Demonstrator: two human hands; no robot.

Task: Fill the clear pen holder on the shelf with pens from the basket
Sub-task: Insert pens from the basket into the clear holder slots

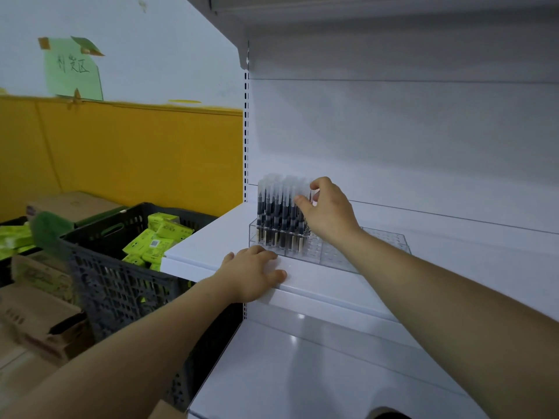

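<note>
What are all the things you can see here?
pen holder: one, clear, on the shelf, right part empty
pens: many, dark with frosted caps, standing in the holder's left part
shelf: one, white, right side
basket: one, dark grey, left of the shelf
packs: several, bright green, in the basket
cardboard boxes: several, brown, lower left
paper note: one, pale green, taped on the wall
left hand: rests flat on the shelf edge
right hand: pinches a pen's top
</note>
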